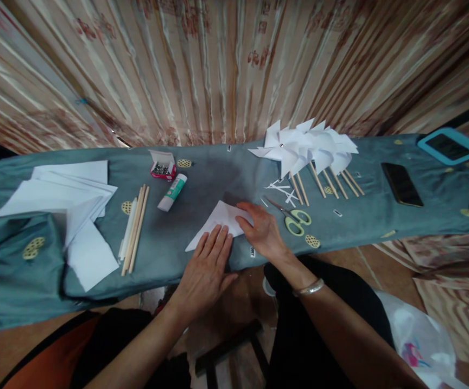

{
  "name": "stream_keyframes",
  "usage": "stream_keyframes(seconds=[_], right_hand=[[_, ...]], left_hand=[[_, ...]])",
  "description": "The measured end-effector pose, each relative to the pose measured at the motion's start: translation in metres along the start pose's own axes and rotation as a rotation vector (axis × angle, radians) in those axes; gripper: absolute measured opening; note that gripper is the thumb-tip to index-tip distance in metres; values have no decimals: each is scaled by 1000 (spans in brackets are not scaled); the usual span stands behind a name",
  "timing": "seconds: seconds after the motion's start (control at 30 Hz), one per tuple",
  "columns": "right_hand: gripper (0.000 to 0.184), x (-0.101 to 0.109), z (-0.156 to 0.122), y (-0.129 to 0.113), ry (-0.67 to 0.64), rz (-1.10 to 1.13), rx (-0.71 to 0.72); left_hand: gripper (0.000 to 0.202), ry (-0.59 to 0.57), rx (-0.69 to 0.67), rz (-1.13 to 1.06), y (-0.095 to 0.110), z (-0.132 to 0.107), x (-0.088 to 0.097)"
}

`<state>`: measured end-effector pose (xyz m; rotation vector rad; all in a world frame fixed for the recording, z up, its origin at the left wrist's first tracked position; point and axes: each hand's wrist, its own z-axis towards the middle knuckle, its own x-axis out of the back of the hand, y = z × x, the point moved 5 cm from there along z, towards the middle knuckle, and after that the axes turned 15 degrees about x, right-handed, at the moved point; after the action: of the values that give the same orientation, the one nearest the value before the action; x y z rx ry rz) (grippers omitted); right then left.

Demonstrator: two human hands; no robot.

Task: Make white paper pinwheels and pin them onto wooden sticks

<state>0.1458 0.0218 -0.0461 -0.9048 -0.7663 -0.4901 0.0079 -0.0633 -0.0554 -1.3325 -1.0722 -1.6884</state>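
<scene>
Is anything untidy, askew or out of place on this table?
Only small things. Thin white paper offcuts lie scattered on the grey-blue cloth beside the green-handled scissors. The white and green glue stick lies on its side. The left hand and right hand rest on the folded white paper; nothing looks damaged.

The left hand (207, 269) and right hand (263, 233) cover part of the folded paper (223, 215). The contents of the small box (162, 169) are too small to tell. The bag (421, 343) runs off the bottom edge.
</scene>
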Motion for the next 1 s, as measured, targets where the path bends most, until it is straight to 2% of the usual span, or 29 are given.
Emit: stream_keyframes(seconds=[0.73,0.83,1.0], right_hand=[[31,-3,-3,-3,16,-50,32],[37,-2,-5,-8,30,-96,57],[55,-1,-11,-17,24,-168,93]], left_hand=[[70,-17,8,-45,-4,1,-4],[70,-18,12,-38,-4,1,-5],[75,-11,10,0,-3,1,-5]])
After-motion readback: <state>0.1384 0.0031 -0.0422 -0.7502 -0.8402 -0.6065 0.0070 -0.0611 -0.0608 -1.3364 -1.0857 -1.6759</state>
